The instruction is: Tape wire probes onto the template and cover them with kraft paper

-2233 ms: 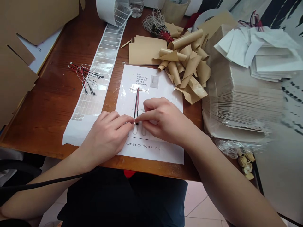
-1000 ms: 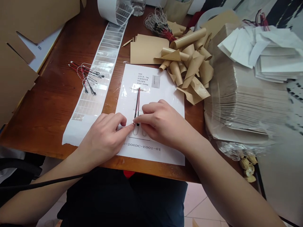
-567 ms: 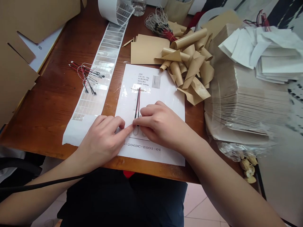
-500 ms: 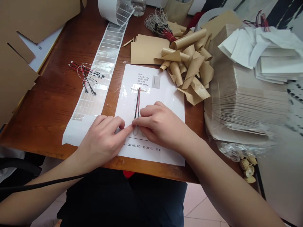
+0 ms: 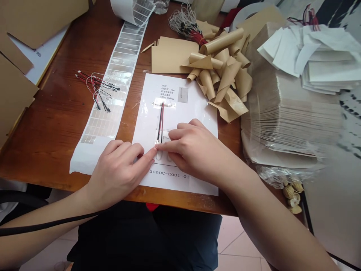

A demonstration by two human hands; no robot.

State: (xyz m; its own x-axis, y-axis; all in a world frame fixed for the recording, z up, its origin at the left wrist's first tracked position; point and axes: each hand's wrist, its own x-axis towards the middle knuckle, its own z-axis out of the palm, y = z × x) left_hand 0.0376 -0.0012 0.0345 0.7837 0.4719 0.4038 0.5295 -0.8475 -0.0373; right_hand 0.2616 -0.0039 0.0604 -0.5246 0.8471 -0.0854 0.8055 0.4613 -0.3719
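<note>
A red and a black wire (image 5: 161, 120) run down a printed white sheet (image 5: 194, 124), from a small part under clear tape (image 5: 165, 105) near its top. Their lower ends, with a small pale piece, lie right at my fingertips. My left hand (image 5: 120, 171) rests on the sheet's left side, index fingertip pressed down there and the other fingers curled. From the right, my right hand (image 5: 194, 150) bends over the sheet, with its index fingertip meeting the left one and its other fingers folded. What lies under the fingertips is hidden.
Left of the sheet lies a label strip (image 5: 121, 71) with several red-and-black wire leads (image 5: 97, 90) on it. Behind are brown paper rolls (image 5: 222, 64), cards (image 5: 172, 54) and a wire bundle (image 5: 184, 22). A wrapped paper stack (image 5: 284, 120) stands right; a cardboard box (image 5: 36, 22), left.
The whole view has shifted slightly. My right hand has drawn a little to the right over the sheet, uncovering more of the drawing and the wires' lower ends. Both index fingertips still meet there.
</note>
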